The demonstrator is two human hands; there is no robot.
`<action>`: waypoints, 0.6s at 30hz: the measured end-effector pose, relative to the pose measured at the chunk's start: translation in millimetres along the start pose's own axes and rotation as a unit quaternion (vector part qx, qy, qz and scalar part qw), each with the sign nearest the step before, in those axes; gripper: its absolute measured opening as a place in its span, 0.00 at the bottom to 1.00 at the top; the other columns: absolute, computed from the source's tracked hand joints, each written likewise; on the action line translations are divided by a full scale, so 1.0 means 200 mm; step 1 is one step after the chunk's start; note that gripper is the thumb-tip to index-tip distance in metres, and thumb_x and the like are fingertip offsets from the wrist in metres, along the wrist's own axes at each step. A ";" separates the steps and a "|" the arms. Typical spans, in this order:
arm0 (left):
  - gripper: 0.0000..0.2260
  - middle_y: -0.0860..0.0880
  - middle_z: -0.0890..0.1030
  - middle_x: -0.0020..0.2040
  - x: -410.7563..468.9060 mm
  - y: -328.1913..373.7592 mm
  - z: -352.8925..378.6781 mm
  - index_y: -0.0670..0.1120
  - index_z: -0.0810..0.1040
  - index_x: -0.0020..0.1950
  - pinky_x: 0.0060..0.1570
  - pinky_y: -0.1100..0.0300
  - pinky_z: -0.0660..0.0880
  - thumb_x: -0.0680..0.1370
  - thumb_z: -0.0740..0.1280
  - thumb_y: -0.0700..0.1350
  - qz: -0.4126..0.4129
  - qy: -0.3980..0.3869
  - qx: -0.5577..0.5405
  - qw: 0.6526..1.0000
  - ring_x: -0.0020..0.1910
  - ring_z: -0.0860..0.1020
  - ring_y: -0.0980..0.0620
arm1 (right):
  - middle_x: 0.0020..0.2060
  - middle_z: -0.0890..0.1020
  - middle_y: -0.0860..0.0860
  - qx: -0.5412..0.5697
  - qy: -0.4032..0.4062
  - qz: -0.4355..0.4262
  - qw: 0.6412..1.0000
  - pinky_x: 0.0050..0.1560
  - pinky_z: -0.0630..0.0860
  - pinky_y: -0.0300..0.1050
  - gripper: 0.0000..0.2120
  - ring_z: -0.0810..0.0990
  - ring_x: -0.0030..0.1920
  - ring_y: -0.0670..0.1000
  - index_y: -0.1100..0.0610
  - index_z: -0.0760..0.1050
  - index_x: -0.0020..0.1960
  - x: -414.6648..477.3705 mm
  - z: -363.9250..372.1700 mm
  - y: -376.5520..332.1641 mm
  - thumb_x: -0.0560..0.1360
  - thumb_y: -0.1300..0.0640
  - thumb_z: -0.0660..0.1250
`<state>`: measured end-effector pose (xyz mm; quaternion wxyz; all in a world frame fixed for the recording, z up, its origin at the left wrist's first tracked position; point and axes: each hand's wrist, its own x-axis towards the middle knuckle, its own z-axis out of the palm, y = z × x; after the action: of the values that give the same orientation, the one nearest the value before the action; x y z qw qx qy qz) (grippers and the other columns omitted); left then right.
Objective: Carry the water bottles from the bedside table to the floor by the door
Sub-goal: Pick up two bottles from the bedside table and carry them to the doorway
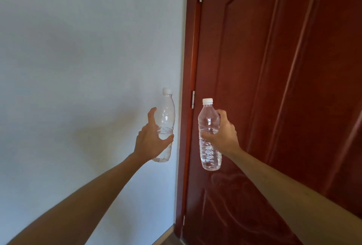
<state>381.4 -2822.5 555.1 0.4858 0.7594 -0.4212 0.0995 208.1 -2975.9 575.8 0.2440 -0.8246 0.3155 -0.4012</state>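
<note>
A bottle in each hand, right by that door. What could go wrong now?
The left hand grips the left bottle and the right hand the right bottle, so neither could catch a slip. The floor is far below; released early, a bottle might fall and roll.

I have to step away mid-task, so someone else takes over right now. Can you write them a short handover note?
Left hand grips the left bottle, upright and capped, in front of the wall.
Right hand grips the right bottle, upright and capped, in front of the door.
Done: both bottles are in hand and up at the door.
Left: lower both and stand them on the floor by the door; neither is down yet.
</note>
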 end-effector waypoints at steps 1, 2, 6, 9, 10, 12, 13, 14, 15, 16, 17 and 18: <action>0.43 0.47 0.80 0.58 0.02 -0.03 -0.02 0.54 0.52 0.75 0.52 0.49 0.78 0.69 0.76 0.53 -0.004 0.006 0.001 1.000 0.49 0.80 0.45 | 0.48 0.77 0.42 0.008 -0.006 -0.007 1.000 0.53 0.77 0.53 0.34 0.80 0.48 0.50 0.49 0.63 0.64 0.03 0.04 -0.01 0.64 0.52 0.76; 0.43 0.47 0.80 0.57 0.03 -0.05 -0.04 0.54 0.52 0.75 0.52 0.49 0.78 0.69 0.76 0.54 -0.005 0.014 0.003 1.000 0.48 0.80 0.45 | 0.48 0.77 0.42 0.018 -0.015 -0.013 1.000 0.53 0.77 0.54 0.34 0.80 0.49 0.50 0.49 0.63 0.64 0.05 0.08 -0.03 0.64 0.52 0.76; 0.44 0.48 0.81 0.53 0.09 -0.13 -0.12 0.54 0.52 0.75 0.51 0.51 0.77 0.68 0.77 0.52 -0.019 0.049 0.036 0.998 0.47 0.80 0.44 | 0.50 0.78 0.42 0.057 -0.044 -0.034 0.997 0.54 0.77 0.56 0.34 0.80 0.50 0.51 0.46 0.63 0.63 0.16 0.24 -0.08 0.62 0.49 0.77; 0.45 0.48 0.81 0.56 0.12 -0.20 -0.17 0.53 0.52 0.76 0.50 0.52 0.76 0.68 0.77 0.51 -0.024 0.067 0.044 0.997 0.48 0.81 0.44 | 0.51 0.81 0.46 0.082 -0.058 -0.041 0.994 0.53 0.78 0.55 0.36 0.81 0.49 0.51 0.44 0.63 0.63 0.26 0.37 -0.11 0.59 0.48 0.77; 0.45 0.48 0.81 0.56 0.13 -0.22 -0.18 0.52 0.52 0.76 0.50 0.52 0.77 0.68 0.77 0.51 -0.025 0.076 0.050 0.996 0.48 0.81 0.44 | 0.51 0.81 0.47 0.088 -0.063 -0.046 0.993 0.52 0.78 0.55 0.37 0.81 0.48 0.52 0.44 0.63 0.63 0.30 0.41 -0.12 0.59 0.48 0.77; 0.45 0.47 0.81 0.55 0.15 -0.25 -0.20 0.52 0.52 0.76 0.48 0.54 0.75 0.68 0.77 0.51 -0.042 0.096 0.073 0.992 0.48 0.81 0.44 | 0.49 0.79 0.48 0.096 -0.078 -0.067 0.990 0.51 0.77 0.51 0.38 0.79 0.48 0.52 0.45 0.63 0.65 0.37 0.50 -0.14 0.60 0.48 0.78; 0.45 0.47 0.81 0.55 0.16 -0.26 -0.22 0.52 0.52 0.76 0.48 0.55 0.75 0.68 0.77 0.52 -0.053 0.106 0.085 0.989 0.48 0.81 0.44 | 0.49 0.78 0.48 0.099 -0.086 -0.079 0.988 0.51 0.76 0.49 0.39 0.79 0.48 0.52 0.46 0.63 0.66 0.40 0.53 -0.15 0.61 0.48 0.78; 0.45 0.47 0.82 0.54 0.17 -0.28 -0.22 0.53 0.52 0.76 0.48 0.55 0.75 0.68 0.77 0.52 -0.063 0.117 0.096 0.986 0.48 0.81 0.44 | 0.49 0.77 0.48 0.103 -0.099 -0.092 0.985 0.50 0.75 0.48 0.39 0.78 0.49 0.52 0.47 0.62 0.67 0.43 0.57 -0.17 0.62 0.48 0.78; 0.46 0.47 0.82 0.53 0.18 -0.30 -0.23 0.53 0.51 0.76 0.49 0.53 0.76 0.67 0.77 0.53 -0.074 0.128 0.105 0.983 0.48 0.81 0.44 | 0.49 0.76 0.49 0.111 -0.114 -0.103 0.982 0.50 0.74 0.47 0.40 0.77 0.49 0.52 0.48 0.62 0.68 0.47 0.60 -0.18 0.62 0.47 0.78; 0.46 0.47 0.82 0.52 0.19 -0.31 -0.24 0.54 0.51 0.76 0.50 0.50 0.78 0.67 0.77 0.54 -0.083 0.138 0.112 0.981 0.47 0.81 0.44 | 0.50 0.76 0.49 0.119 -0.129 -0.112 0.978 0.51 0.74 0.48 0.41 0.76 0.50 0.52 0.48 0.61 0.69 0.50 0.63 -0.20 0.62 0.45 0.78; 0.46 0.48 0.82 0.50 0.20 -0.33 -0.25 0.54 0.51 0.75 0.50 0.49 0.78 0.67 0.77 0.54 -0.090 0.145 0.121 0.978 0.46 0.81 0.44 | 0.50 0.75 0.49 0.127 -0.140 -0.122 0.974 0.52 0.74 0.49 0.41 0.76 0.50 0.52 0.48 0.61 0.69 0.53 0.66 -0.22 0.62 0.44 0.78; 0.46 0.49 0.82 0.48 0.20 -0.33 -0.26 0.54 0.50 0.75 0.49 0.48 0.79 0.67 0.77 0.55 -0.093 0.152 0.129 0.976 0.44 0.81 0.45 | 0.50 0.75 0.48 0.132 -0.148 -0.129 0.972 0.52 0.75 0.51 0.41 0.77 0.50 0.52 0.48 0.60 0.69 0.56 0.69 -0.23 0.62 0.44 0.78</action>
<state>469.1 -2790.0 560.2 0.4489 0.8277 -0.2539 0.2214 389.6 -3003.2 585.5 0.3410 -0.8690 0.1109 -0.3409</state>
